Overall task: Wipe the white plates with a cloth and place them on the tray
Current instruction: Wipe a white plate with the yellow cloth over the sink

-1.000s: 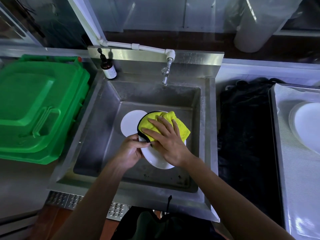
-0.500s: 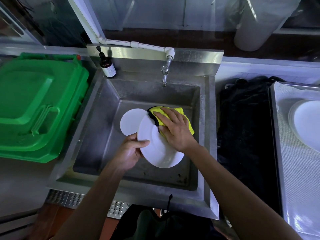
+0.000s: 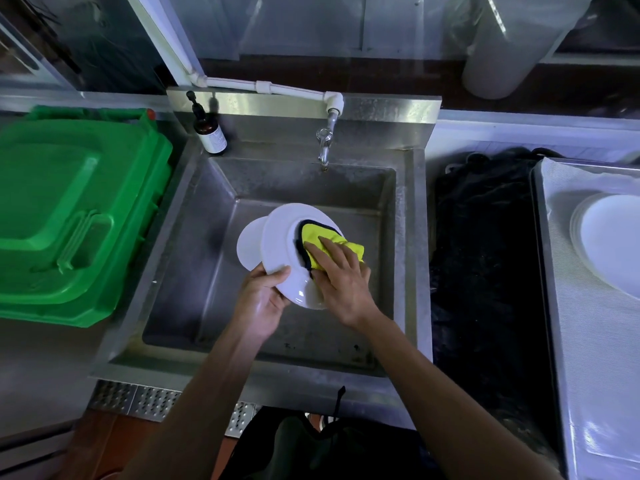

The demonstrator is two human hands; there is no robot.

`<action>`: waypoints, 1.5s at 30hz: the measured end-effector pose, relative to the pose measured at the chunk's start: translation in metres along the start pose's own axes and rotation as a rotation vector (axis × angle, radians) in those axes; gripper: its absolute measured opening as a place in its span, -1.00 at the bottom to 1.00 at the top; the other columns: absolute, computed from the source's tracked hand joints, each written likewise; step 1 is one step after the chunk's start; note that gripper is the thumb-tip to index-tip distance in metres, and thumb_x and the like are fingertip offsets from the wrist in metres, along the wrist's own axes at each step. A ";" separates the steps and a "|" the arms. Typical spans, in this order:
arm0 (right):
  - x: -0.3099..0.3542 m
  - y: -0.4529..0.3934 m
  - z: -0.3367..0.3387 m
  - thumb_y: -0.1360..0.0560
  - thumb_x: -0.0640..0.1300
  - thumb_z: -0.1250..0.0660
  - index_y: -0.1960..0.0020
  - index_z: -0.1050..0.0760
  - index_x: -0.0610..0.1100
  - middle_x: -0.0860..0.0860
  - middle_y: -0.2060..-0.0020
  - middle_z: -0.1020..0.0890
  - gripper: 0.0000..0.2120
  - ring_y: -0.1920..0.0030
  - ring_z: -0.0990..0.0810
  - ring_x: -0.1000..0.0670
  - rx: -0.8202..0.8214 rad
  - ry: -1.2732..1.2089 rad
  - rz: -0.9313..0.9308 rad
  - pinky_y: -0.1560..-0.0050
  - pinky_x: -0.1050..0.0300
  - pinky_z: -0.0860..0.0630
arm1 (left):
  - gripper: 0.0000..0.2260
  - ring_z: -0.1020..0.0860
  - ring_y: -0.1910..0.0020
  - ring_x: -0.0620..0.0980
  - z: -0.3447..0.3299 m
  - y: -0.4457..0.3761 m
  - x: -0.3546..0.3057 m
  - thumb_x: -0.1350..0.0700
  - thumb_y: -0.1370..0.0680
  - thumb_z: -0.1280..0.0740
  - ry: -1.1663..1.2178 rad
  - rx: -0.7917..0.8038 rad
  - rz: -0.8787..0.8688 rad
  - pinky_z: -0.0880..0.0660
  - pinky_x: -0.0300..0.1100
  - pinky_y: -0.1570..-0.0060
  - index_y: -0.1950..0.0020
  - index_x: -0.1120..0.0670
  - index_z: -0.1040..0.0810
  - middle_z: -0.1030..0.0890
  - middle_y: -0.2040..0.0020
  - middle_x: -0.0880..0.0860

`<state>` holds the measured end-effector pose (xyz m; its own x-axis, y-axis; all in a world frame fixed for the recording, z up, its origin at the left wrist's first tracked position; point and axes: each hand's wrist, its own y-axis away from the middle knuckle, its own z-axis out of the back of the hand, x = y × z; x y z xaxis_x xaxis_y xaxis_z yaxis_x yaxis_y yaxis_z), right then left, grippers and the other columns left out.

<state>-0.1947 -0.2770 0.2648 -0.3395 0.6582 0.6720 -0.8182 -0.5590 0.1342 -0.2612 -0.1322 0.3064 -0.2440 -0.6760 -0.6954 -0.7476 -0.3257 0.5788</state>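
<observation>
At far left I see a green bin lid (image 3: 69, 216) lying flat beside the steel sink (image 3: 408, 237), with a brown pump bottle (image 3: 209, 133) standing on the sink's back left corner and the tap (image 3: 325, 143) at the back centre. A white plate (image 3: 247, 251) lies low in the basin. Over it my left hand (image 3: 261, 299) grips the lower left rim of a second, tilted plate (image 3: 280, 247), thumb on its face and fingers curled beneath. My right hand (image 3: 341, 282) presses a yellow cloth (image 3: 325, 240) (black-edged) flat against that plate's right side, fingers mostly straight. Right of the sink lies dark fabric (image 3: 485, 258), then the tray (image 3: 561, 306) carrying stacked white plates (image 3: 613, 237).
</observation>
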 end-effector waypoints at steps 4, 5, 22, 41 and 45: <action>0.012 0.010 -0.009 -0.70 0.07 -0.07 -0.55 -0.19 0.25 0.12 -0.57 -0.21 -0.57 -0.54 -0.09 -0.06 -0.016 -0.037 0.041 -0.43 -0.29 -0.07 | -0.59 -0.52 -0.26 0.25 -0.001 -0.004 0.001 0.33 -0.59 -0.26 0.065 -0.032 -0.008 -0.50 0.07 -0.21 -0.46 0.28 -0.44 -0.49 -0.41 0.33; 0.015 0.012 -0.011 -0.70 0.07 -0.07 -0.55 -0.20 0.25 0.12 -0.56 -0.22 -0.57 -0.54 -0.10 -0.06 -0.038 -0.047 0.040 -0.43 -0.30 -0.07 | -0.59 -0.52 -0.25 0.25 -0.002 -0.005 0.001 0.31 -0.61 -0.25 0.067 -0.031 -0.011 -0.50 0.06 -0.16 -0.47 0.27 -0.44 -0.49 -0.42 0.32; 0.016 0.034 -0.020 -0.68 -0.04 -0.14 -0.54 -0.29 0.11 0.04 -0.59 -0.20 -0.56 -0.59 -0.07 -0.14 -0.177 -0.083 0.028 -0.49 -0.32 -0.11 | -0.66 -0.69 -0.12 0.16 -0.003 -0.012 -0.003 0.20 -0.64 -0.29 0.239 -0.102 -0.002 -0.67 -0.03 0.12 -0.43 0.19 -0.49 -0.67 -0.22 0.21; -0.027 -0.015 0.035 -0.67 -0.12 -0.15 -0.56 -0.25 0.14 0.07 -0.57 -0.23 -0.53 -0.52 -0.14 -0.10 -0.189 -0.261 -0.106 -0.51 -0.18 -0.17 | -0.68 -0.68 -0.14 0.11 0.033 -0.012 -0.002 0.30 -0.51 -0.32 0.064 0.171 0.082 -0.68 0.02 0.08 -0.24 0.12 -0.63 -0.69 -0.19 0.11; -0.025 -0.025 0.043 -0.67 -0.09 -0.11 -0.54 -0.22 0.21 0.13 -0.56 -0.21 -0.53 -0.51 -0.15 -0.10 -0.162 -0.170 -0.115 -0.43 -0.26 -0.19 | -0.67 -0.69 -0.08 0.10 0.028 -0.009 0.000 0.29 -0.46 -0.33 -0.056 0.181 0.098 -0.68 -0.02 0.15 -0.19 0.11 -0.66 -0.71 -0.15 0.10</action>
<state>-0.1457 -0.3011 0.2760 -0.1683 0.6107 0.7738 -0.9153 -0.3883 0.1074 -0.2720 -0.1108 0.2894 -0.3511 -0.6592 -0.6650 -0.8159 -0.1330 0.5626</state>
